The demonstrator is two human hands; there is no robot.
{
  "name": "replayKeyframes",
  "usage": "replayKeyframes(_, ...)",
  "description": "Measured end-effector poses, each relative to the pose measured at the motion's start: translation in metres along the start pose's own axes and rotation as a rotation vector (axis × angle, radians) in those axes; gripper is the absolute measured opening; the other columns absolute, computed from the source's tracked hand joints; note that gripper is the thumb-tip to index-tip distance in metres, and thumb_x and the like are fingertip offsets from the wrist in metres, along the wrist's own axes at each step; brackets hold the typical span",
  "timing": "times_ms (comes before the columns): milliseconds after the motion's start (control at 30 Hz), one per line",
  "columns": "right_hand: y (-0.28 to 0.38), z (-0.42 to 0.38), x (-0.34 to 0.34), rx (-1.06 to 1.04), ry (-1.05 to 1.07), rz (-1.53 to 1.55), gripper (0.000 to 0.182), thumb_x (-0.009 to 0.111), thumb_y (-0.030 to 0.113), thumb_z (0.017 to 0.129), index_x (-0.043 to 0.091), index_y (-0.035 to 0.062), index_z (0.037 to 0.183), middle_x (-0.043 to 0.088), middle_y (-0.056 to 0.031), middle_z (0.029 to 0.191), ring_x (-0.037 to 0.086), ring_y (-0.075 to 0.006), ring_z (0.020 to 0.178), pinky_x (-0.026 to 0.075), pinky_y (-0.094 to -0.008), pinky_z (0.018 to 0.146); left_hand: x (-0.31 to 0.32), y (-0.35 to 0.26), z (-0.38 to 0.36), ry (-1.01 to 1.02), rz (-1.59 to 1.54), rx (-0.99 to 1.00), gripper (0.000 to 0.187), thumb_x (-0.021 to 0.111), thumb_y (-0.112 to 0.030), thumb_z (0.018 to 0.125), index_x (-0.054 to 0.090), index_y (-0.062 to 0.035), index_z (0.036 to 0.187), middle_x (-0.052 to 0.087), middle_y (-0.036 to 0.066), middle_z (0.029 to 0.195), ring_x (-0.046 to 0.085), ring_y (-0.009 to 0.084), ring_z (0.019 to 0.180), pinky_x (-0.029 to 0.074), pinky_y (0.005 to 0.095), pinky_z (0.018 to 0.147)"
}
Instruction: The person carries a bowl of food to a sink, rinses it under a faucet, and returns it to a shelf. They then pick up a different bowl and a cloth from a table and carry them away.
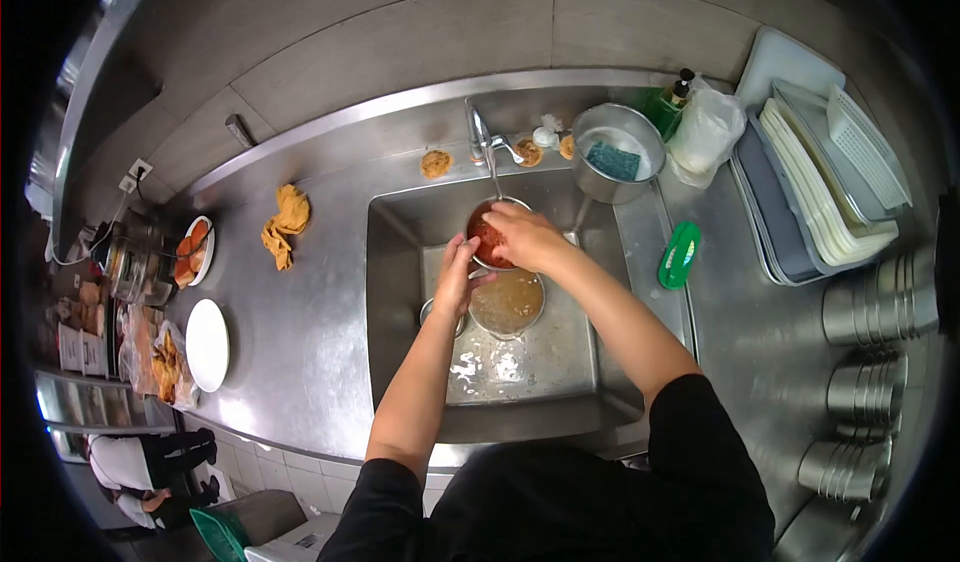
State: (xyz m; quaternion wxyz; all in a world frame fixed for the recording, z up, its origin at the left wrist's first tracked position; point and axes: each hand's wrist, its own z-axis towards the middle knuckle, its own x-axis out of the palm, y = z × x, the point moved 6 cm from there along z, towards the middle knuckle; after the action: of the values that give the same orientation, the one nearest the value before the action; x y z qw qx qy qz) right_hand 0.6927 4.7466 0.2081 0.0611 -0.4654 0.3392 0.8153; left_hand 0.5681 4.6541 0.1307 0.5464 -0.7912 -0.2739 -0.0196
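Observation:
A round metal bowl point(484, 255) with wet red contents is held over the sink point(500, 432), beneath the tap point(478, 127). My left hand point(456, 280) grips the bowl's near left side, its thumb by the rim. My right hand point(528, 238) reaches into the bowl from the right; its fingers are curled down into the red contents, and what they hold is hidden. Just below the hands, a second round metal bowl point(508, 307) with cloudy brownish liquid stands on the sink floor. Part of another metal vessel point(428, 312) shows behind my left wrist.
Left counter: a yellow-orange cloth point(287, 224), a white plate point(208, 346) and a dish of orange-red food point(196, 252). Right: a metal pot point(619, 152) with a scouring pad, a green-handled brush point(679, 255), stacked trays point(810, 182) and metal containers point(870, 302). People stand far left.

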Motion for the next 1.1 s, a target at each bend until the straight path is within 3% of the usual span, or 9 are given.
replayKeyframes(100, -0.002, 0.007, 0.038, 0.064, 0.487, -0.203, 0.056, 0.07, 0.023, 0.084, 0.053, 0.0091, 0.135, 0.049, -0.0113, 0.144, 0.05, -0.0322, 0.13, 0.042, -0.0419, 0.107, 0.003, -0.004, 0.003, 0.004, 0.103, 0.043, 0.075, 0.064, -0.041, 0.09, 0.03, -0.0072, 0.147, 0.054, 0.013, 0.129, 0.061, 0.0255, 0.109, 0.058, 0.0403, 0.08)
replayKeyframes(200, -0.002, 0.012, 0.056, 0.094, 0.671, -0.329, 0.053, 0.066, 0.026, 0.087, 0.053, 0.0086, 0.136, 0.046, -0.0125, 0.147, 0.043, -0.0318, 0.136, 0.036, -0.0415, 0.112, 0.004, -0.002, 0.0, -0.01, 0.139, 0.027, 0.083, 0.065, -0.041, 0.09, 0.024, -0.0028, 0.15, 0.054, 0.014, 0.128, 0.062, 0.0253, 0.109, 0.059, 0.0383, 0.076)
replayKeyframes(333, -0.029, 0.001, 0.091, 0.332, 0.56, -0.171, 0.04, 0.057, 0.026, 0.093, 0.059, 0.0098, 0.13, 0.05, -0.0109, 0.145, 0.046, -0.0313, 0.134, 0.042, -0.0423, 0.107, 0.001, 0.009, -0.001, -0.012, 0.059, 0.004, 0.075, 0.07, -0.038, 0.089, 0.035, -0.0022, 0.146, 0.051, 0.015, 0.129, 0.056, 0.0241, 0.115, 0.061, 0.0356, 0.07)
replayKeyframes(400, -0.027, -0.001, 0.092, 0.225, 0.543, -0.207, 0.034, 0.056, 0.025, 0.092, 0.066, 0.01, 0.121, 0.059, -0.0145, 0.134, 0.055, -0.0326, 0.125, 0.047, -0.0425, 0.101, -0.002, 0.017, -0.003, -0.019, 0.064, 0.001, 0.075, 0.069, -0.037, 0.089, 0.036, -0.0021, 0.146, 0.051, 0.015, 0.13, 0.056, 0.0242, 0.115, 0.061, 0.0357, 0.07)
replayKeyframes(500, -0.035, 0.0, 0.094, 0.258, 0.678, -0.012, 0.03, 0.067, 0.015, 0.078, 0.071, 0.0055, 0.107, 0.071, -0.0203, 0.103, 0.069, -0.0349, 0.097, 0.054, -0.0439, 0.085, -0.004, 0.022, -0.003, 0.004, 0.069, -0.015, 0.073, 0.069, -0.037, 0.09, 0.036, -0.0021, 0.145, 0.051, 0.016, 0.131, 0.056, 0.0245, 0.117, 0.061, 0.036, 0.071)
replayKeyframes(633, -0.038, 0.004, 0.078, 0.337, 0.738, 0.227, 0.031, 0.069, 0.014, 0.077, 0.067, 0.0052, 0.107, 0.07, -0.0164, 0.095, 0.068, -0.0308, 0.088, 0.055, -0.0424, 0.077, -0.003, 0.025, -0.004, 0.041, 0.058, -0.062, 0.072, 0.066, -0.039, 0.091, 0.036, -0.0024, 0.146, 0.05, 0.017, 0.135, 0.055, 0.0257, 0.119, 0.061, 0.0363, 0.072)
replayKeyframes(767, -0.037, 0.004, 0.069, 0.679, 0.86, 0.646, 0.026, 0.061, 0.012, 0.089, 0.063, 0.0026, 0.113, 0.064, -0.0105, 0.108, 0.065, -0.0264, 0.097, 0.06, -0.0399, 0.063, -0.007, 0.022, -0.002, 0.078, 0.093, -0.051, 0.067, 0.059, -0.042, 0.094, 0.036, -0.0055, 0.145, 0.053, 0.013, 0.131, 0.06, 0.0269, 0.111, 0.06, 0.0409, 0.079)
replayKeyframes(867, -0.031, 0.004, 0.061, 0.771, 0.834, 0.943, 0.025, 0.058, 0.014, 0.093, 0.061, -0.0001, 0.114, 0.061, -0.0125, 0.115, 0.063, -0.0268, 0.103, 0.063, -0.0451, 0.071, -0.009, 0.018, -0.006, 0.052, 0.091, -0.057, 0.063, 0.058, -0.041, 0.095, 0.037, -0.0063, 0.144, 0.053, 0.013, 0.132, 0.061, 0.0266, 0.111, 0.06, 0.0418, 0.079)
replayKeyframes(1100, -0.025, -0.001, 0.059, 0.687, 0.933, 0.903, 0.024, 0.053, 0.003, 0.094, 0.06, -0.0028, 0.116, 0.06, -0.0142, 0.118, 0.064, -0.026, 0.105, 0.063, -0.0444, 0.08, -0.01, 0.015, -0.01, 0.068, 0.129, -0.058, 0.062, 0.057, -0.042, 0.096, 0.039, -0.0076, 0.144, 0.053, 0.012, 0.132, 0.06, 0.027, 0.111, 0.06, 0.0428, 0.08)
